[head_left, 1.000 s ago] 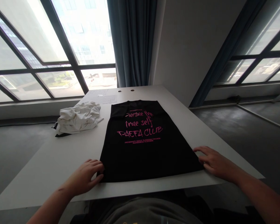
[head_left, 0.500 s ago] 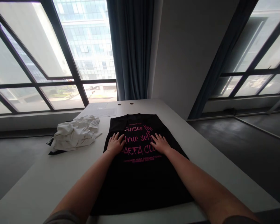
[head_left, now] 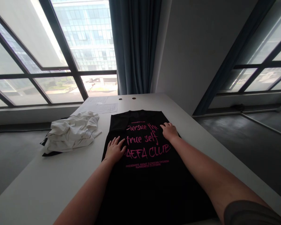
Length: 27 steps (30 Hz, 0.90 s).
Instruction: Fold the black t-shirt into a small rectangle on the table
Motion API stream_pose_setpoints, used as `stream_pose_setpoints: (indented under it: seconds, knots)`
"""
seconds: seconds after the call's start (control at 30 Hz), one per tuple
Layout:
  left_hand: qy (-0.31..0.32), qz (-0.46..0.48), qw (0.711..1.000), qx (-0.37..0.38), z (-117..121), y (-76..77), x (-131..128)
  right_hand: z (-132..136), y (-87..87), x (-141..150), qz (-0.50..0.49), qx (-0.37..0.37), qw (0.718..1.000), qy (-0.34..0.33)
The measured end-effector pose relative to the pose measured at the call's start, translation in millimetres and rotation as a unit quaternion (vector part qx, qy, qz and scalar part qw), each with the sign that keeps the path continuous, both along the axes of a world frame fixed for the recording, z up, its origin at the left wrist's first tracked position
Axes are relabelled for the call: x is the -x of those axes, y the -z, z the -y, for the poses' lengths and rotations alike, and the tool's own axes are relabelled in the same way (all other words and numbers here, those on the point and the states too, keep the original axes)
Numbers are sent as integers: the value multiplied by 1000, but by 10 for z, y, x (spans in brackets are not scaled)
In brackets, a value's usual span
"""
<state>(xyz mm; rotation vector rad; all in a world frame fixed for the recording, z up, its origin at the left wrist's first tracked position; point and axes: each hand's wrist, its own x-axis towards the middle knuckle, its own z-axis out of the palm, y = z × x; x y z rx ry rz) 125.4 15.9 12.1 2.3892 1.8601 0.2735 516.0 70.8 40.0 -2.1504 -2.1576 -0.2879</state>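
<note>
A black T-shirt [head_left: 150, 187] with pink lettering lies spread out in front of me, its neck end away from me and its left sleeve area folded inward. My left hand [head_left: 115, 150] rests flat on the left part of the shirt, fingers spread beside the print. Near the shirt's upper right edge, my right hand [head_left: 170, 131] touches the fabric with its fingers bent and slightly apart. No fabric shows bunched in either hand. My right forearm covers part of the shirt's right edge.
A crumpled white garment [head_left: 72, 132] with a black piece under it lies at the left edge of the white table [head_left: 67, 181]. Papers [head_left: 98, 104] and two cable holes are at the far end. Behind stand a blue curtain [head_left: 135, 47] and a wall.
My right hand has moved right and away from me, off the lettering toward the shirt's edge, its fingers now more bent. My left hand stays flat; the view has shifted slightly.
</note>
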Motion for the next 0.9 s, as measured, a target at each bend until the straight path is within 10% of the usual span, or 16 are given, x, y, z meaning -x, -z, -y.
stream_pose_setpoints:
  seconds: [0.33, 0.67, 0.9]
  knots:
    - [9, 26, 1000, -2, -6, -30, 23, -397, 1, -150, -26, 57, 995, -77]
    - [16, 26, 999, -10, -31, 19, 39, -217, 444, -252, -86, 123, 981, -121]
    - [14, 23, 1000, -11, -24, 11, 26, -434, 309, -227, -105, 72, 974, -188]
